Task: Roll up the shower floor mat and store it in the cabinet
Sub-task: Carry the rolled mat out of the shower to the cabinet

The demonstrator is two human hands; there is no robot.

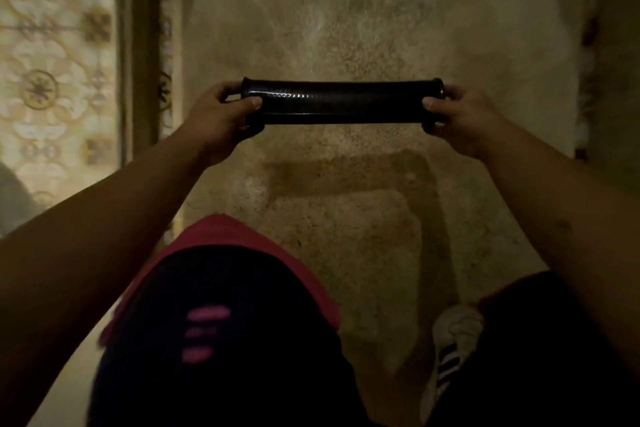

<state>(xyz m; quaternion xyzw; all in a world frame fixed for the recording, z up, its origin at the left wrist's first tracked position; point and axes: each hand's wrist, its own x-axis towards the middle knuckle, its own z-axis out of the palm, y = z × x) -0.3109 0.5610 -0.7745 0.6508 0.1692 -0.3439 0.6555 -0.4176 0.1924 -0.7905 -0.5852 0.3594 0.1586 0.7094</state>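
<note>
The shower floor mat (341, 101) is black and rolled into a tight horizontal tube, held in the air above the speckled shower floor (346, 38). My left hand (221, 118) grips its left end, thumb on top and fingers wrapped round. At the tube's right end my right hand (460, 118) holds it the same way. No cabinet is in view.
A darker damp rectangle (346, 184) marks the floor below the roll. Patterned tiles (52, 80) cover the wall at left, with a raised curb (138, 45) beside the floor. My knees in dark shorts (225, 340) and a white striped shoe (453, 340) fill the bottom.
</note>
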